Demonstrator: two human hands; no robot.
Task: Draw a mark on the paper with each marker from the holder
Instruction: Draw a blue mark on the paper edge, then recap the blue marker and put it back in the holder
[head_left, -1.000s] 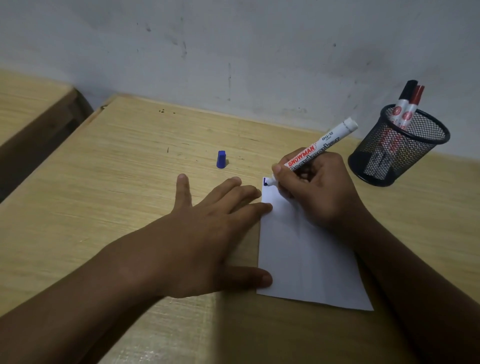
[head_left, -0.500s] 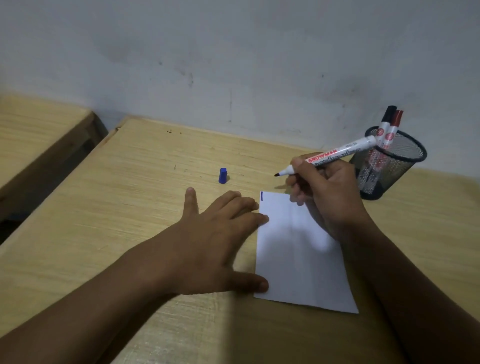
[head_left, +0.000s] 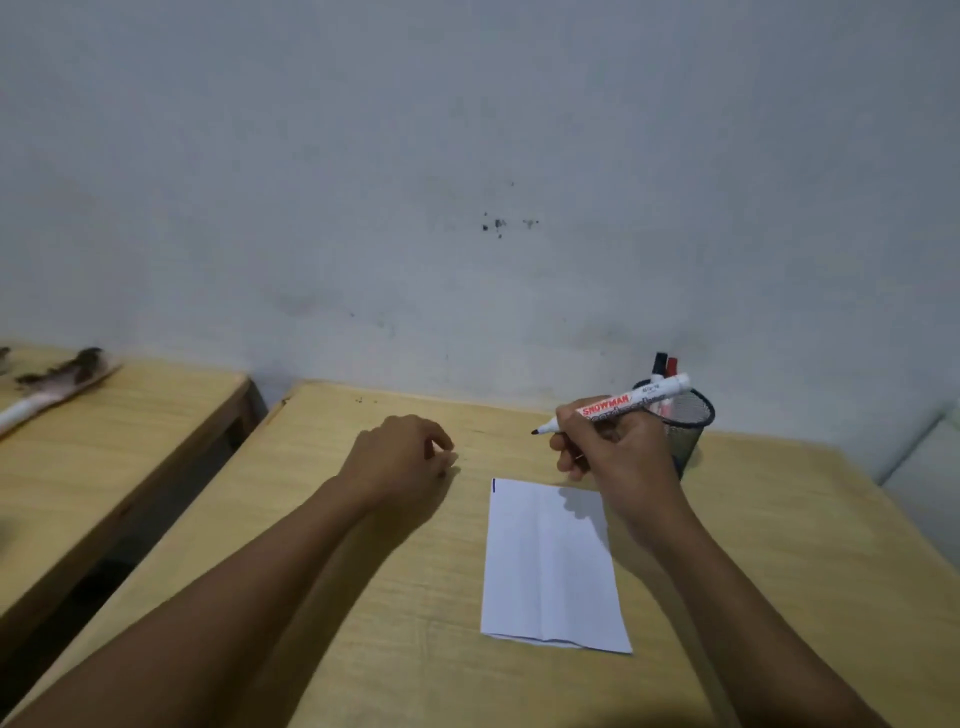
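Our right hand (head_left: 618, 447) grips the uncapped marker (head_left: 623, 405) above the paper's (head_left: 550, 566) far edge, while our left hand (head_left: 400, 457) curls loosely closed on the table (head_left: 779, 545), its grasp unclear.

The right hand (head_left: 618, 452) grips an uncapped white marker (head_left: 631, 404) above the tabletop (head_left: 363, 597), tip pointing left, clear of the paper (head_left: 550, 566). The left hand (head_left: 400, 457) rests curled beside the paper. A mesh holder (head_left: 688, 431) contains two markers.

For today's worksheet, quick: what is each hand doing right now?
Left hand: curled on the desk, contents hidden; cannot tell.
Right hand: closed on the uncapped marker.
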